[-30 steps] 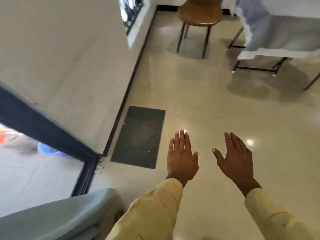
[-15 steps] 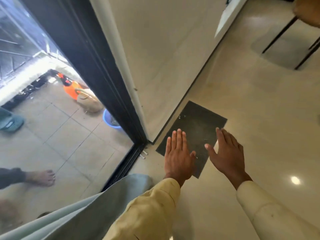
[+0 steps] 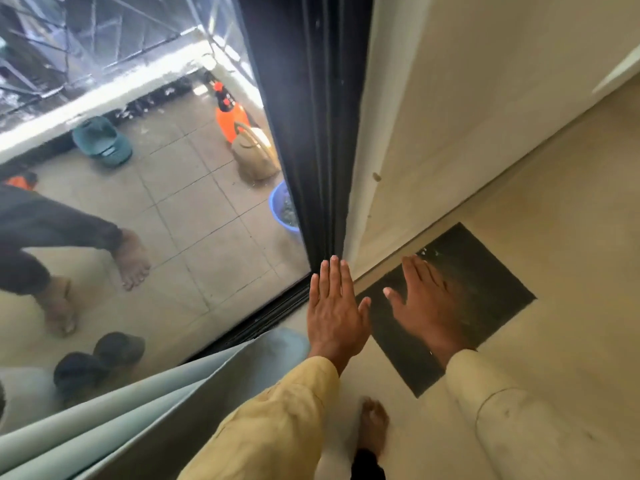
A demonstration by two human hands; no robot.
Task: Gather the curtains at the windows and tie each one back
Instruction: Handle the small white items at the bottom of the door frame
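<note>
Both hands are held out flat, palms down, fingers straight and grasping nothing. The left hand (image 3: 334,313) hovers over the foot of the black frame (image 3: 311,133). The right hand (image 3: 424,303) is just beside it, over a dark rectangular floor panel (image 3: 485,292).

The pale grey-green curtain (image 3: 138,410) lies near and left of the left hand, untied. Its folds run from the near-left corner up to the left sleeve (image 3: 277,420), and neither palm touches it.

The curtain hangs against a large glass pane (image 3: 180,216). Beyond the glass is a tiled balcony with an orange sprayer (image 3: 230,121), a beige watering can (image 3: 254,157), a blue basin (image 3: 282,209), dark shoes (image 3: 100,362) and another person's bare foot (image 3: 133,259).

Right of the frame, a cream wall (image 3: 467,116) meets a glossy beige floor (image 3: 571,254). The wearer's own bare foot (image 3: 373,427) stands on the near floor between the sleeves.
</note>
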